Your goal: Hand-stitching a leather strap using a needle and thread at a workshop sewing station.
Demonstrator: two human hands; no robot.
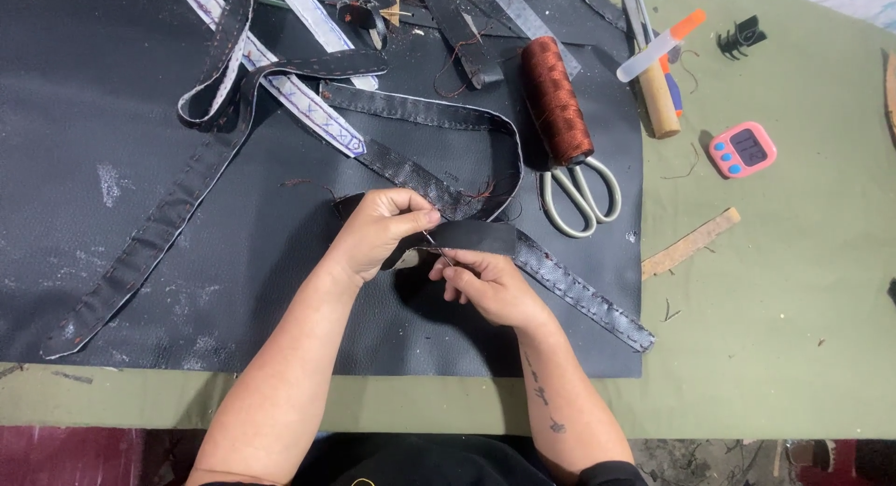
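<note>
In the head view, the needle between the two hands was too thin to make out clearly, and the black leather strap point(467, 236) ran on past the top edge. The left hand point(378, 229) pinched the strap's folded end, while the right hand point(490, 285) closed its fingertips on something fine just below it. A rust-brown thread spool point(554, 98), pale-handled scissors point(581, 195) and a pink timer point(742, 149) lay on the green surface point(793, 309) and black leather sheet point(103, 140).
</note>
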